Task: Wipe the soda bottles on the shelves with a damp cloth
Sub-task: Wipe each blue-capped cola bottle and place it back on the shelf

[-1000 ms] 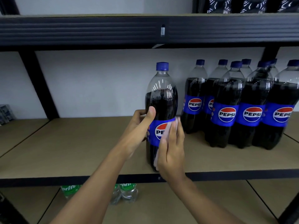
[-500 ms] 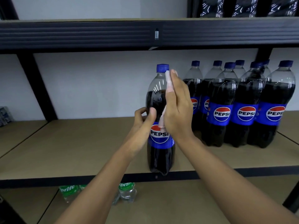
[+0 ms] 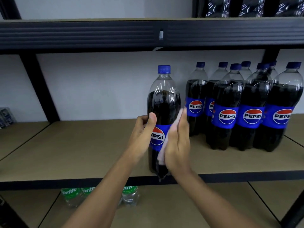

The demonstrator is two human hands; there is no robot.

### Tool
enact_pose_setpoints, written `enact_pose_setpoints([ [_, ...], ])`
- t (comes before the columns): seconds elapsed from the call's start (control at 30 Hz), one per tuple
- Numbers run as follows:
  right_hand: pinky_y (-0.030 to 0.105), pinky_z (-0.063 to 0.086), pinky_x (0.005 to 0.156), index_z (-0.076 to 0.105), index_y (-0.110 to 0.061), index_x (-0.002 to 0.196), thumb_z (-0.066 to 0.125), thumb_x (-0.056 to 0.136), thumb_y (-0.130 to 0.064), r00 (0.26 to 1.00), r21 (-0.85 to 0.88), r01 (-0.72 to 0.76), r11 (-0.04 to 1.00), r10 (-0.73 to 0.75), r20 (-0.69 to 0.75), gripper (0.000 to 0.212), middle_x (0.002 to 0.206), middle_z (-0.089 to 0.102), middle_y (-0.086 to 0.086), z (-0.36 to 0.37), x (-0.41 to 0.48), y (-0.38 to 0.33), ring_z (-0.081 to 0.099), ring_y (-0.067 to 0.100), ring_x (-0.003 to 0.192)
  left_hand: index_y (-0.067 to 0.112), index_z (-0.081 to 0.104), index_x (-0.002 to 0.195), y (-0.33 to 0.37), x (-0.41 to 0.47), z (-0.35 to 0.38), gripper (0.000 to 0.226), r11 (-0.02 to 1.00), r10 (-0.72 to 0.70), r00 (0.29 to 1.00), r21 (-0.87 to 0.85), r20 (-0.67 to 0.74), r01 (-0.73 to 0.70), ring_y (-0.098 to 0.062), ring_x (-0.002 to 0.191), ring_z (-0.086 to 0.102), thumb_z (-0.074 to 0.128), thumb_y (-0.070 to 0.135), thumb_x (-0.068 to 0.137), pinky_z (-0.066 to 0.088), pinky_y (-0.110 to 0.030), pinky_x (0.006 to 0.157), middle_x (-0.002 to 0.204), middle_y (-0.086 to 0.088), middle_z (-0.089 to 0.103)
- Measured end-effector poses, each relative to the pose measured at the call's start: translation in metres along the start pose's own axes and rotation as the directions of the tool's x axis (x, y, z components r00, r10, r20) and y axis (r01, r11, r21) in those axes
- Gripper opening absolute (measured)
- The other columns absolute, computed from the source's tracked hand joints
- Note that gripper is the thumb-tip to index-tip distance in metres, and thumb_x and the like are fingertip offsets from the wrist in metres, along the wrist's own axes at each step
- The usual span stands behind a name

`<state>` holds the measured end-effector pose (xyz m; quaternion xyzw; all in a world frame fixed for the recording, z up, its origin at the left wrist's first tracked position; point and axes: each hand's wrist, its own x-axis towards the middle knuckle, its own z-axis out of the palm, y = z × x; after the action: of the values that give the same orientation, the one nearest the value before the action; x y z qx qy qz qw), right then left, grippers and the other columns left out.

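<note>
Tall clear plastic cola bottle with blue cap, upright at the front edge of the tan shelf board. Left hand curls round its middle; right hand, fingers straight and together, presses a pale cloth against its right side.

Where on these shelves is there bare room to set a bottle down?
The widest bare patch is the middle shelf between the slanted post and the bottle the left hand grips. The lower shelf is bare right of the green-labelled bottles. Crowded: the right end, packed with cola bottles.
</note>
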<state>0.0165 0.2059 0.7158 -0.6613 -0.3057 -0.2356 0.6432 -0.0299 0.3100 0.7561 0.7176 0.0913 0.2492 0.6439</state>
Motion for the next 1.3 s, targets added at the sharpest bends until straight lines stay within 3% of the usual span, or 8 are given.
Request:
enact_pose_setpoints([
  [0.27, 0.018, 0.029, 0.119, 0.039, -0.017, 0.156, 0.034, 0.112, -0.026, 0.989, 0.04, 0.108, 0.993, -0.102, -0.111, 0.045, 0.159, 0.042, -0.007, 0.012, 0.059, -0.046, 0.034, -0.001, 0.147, 0.039, 0.054, 0.123, 0.002, -0.004, -0.003, 0.063, 0.999, 0.021, 0.997, 0.031, -0.069, -0.019, 0.019, 0.098, 0.059, 0.027, 0.08, 0.083, 0.042, -0.016, 0.085, 0.113, 0.024, 0.064],
  [0.4, 0.021, 0.019, 0.124, 0.009, -0.029, 0.162, 0.028, 0.111, -0.037, 0.987, -0.088, 0.15, 0.985, -0.154, -0.05, 0.055, 0.167, 0.018, -0.013, 0.014, 0.0, 0.006, 0.017, 0.006, 0.156, 0.039, 0.041, 0.121, 0.007, -0.01, -0.002, 0.049, 0.997, 0.048, 0.996, 0.058, -0.07, -0.044, 0.007, 0.102, 0.06, 0.044, 0.072, 0.085, 0.045, -0.011, 0.081, 0.117, 0.018, 0.06],
  [0.53, 0.033, 0.02, 0.126, 0.009, -0.043, 0.16, 0.022, 0.109, -0.054, 0.998, -0.057, 0.025, 0.998, -0.022, 0.053, 0.053, 0.167, 0.013, -0.025, 0.006, -0.047, 0.043, 0.015, 0.005, 0.156, 0.039, 0.043, 0.111, 0.003, -0.009, -0.003, 0.051, 0.99, 0.121, 0.992, 0.075, -0.044, -0.117, 0.011, 0.087, 0.064, 0.063, 0.065, 0.071, 0.05, -0.011, 0.072, 0.114, 0.01, 0.065],
  [0.67, 0.017, 0.02, 0.122, 0.014, -0.046, 0.153, 0.027, 0.11, -0.039, 1.0, 0.019, -0.006, 1.0, 0.005, 0.028, 0.046, 0.156, 0.016, -0.046, 0.005, -0.024, 0.02, 0.021, -0.005, 0.151, 0.021, 0.053, 0.118, -0.002, -0.009, -0.004, 0.054, 0.987, 0.156, 0.987, -0.026, -0.043, -0.157, 0.006, 0.08, 0.065, 0.063, 0.057, 0.079, 0.049, -0.014, 0.07, 0.108, 0.006, 0.069],
  [0.77, 0.035, 0.031, 0.123, 0.019, -0.045, 0.157, 0.029, 0.112, -0.036, 0.999, 0.092, 0.046, 0.995, -0.047, 0.002, 0.047, 0.158, 0.022, -0.038, 0.006, 0.028, -0.021, 0.037, 0.011, 0.149, 0.012, 0.056, 0.117, -0.003, -0.011, -0.006, 0.056, 0.986, 0.156, 0.987, -0.054, -0.045, -0.159, 0.008, 0.085, 0.063, 0.058, 0.058, 0.083, 0.048, -0.011, 0.074, 0.105, 0.006, 0.067],
  [1.0, 0.02, 0.026, 0.121, 0.036, -0.017, 0.157, 0.034, 0.112, -0.024, 0.988, 0.032, 0.139, 0.99, -0.136, -0.078, 0.045, 0.16, 0.039, -0.006, 0.012, 0.052, -0.039, 0.031, 0.003, 0.15, 0.016, 0.064, 0.122, -0.007, -0.009, -0.007, 0.067, 0.993, 0.121, 0.991, 0.008, -0.056, -0.121, 0.001, 0.103, 0.067, 0.044, 0.068, 0.085, 0.048, -0.009, 0.081, 0.114, 0.006, 0.072],
  [1.13, 0.02, 0.017, 0.124, 0.006, -0.045, 0.159, 0.023, 0.11, -0.046, 0.991, -0.051, 0.131, 0.99, -0.132, -0.032, 0.052, 0.164, 0.012, -0.031, 0.015, -0.005, 0.006, 0.016, 0.004, 0.155, 0.024, 0.063, 0.129, -0.005, -0.011, -0.004, 0.069, 0.996, 0.088, 0.995, -0.029, -0.048, -0.089, -0.003, 0.112, 0.068, 0.047, 0.072, 0.081, 0.052, -0.019, 0.092, 0.124, 0.006, 0.071],
  [1.3, 0.019, 0.017, 0.123, 0.013, -0.051, 0.153, 0.022, 0.108, -0.051, 0.998, -0.026, -0.01, 1.0, 0.012, 0.065, 0.046, 0.161, 0.015, -0.037, 0.007, -0.042, 0.034, 0.016, -0.005, 0.152, 0.026, 0.052, 0.121, -0.002, -0.012, 0.002, 0.062, 0.99, 0.139, 0.985, 0.003, -0.103, -0.139, 0.008, 0.1, 0.066, 0.066, 0.062, 0.073, 0.051, -0.013, 0.084, 0.117, 0.011, 0.067],
])
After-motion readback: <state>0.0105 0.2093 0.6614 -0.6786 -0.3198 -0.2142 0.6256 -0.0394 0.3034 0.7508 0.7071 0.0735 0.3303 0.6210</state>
